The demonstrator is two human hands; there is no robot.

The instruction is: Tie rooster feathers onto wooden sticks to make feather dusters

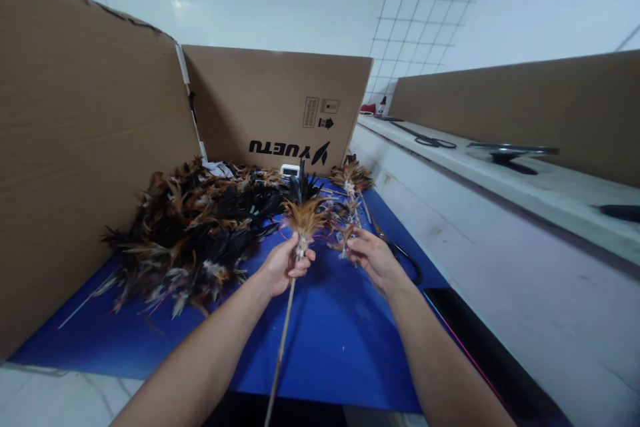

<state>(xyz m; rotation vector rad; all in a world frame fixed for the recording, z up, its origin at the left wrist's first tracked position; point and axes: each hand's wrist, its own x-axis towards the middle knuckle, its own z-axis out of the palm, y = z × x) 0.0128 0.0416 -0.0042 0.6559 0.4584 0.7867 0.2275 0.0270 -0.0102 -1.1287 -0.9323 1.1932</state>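
My left hand (287, 263) is closed round the top of a thin stick, where brown and black feathers are gathered into a feather duster (305, 217). The bare stick (281, 347) slants down toward me. Just to the right, my right hand (370, 255) pinches a small bunch of brown feathers (345, 240) with pale quill ends. The two hands are a short way apart above the blue table surface (345, 340). A large heap of loose black and brown feathers (195, 227) lies to the left.
Cardboard panels (270, 107) wall the back and left. More brown feathers (353, 177) and sticks lie at the back right, near a small white digital display (290, 171). Black-handled scissors (407, 260) lie by the right edge. A ledge (480, 167) holds another pair of scissors (433, 141).
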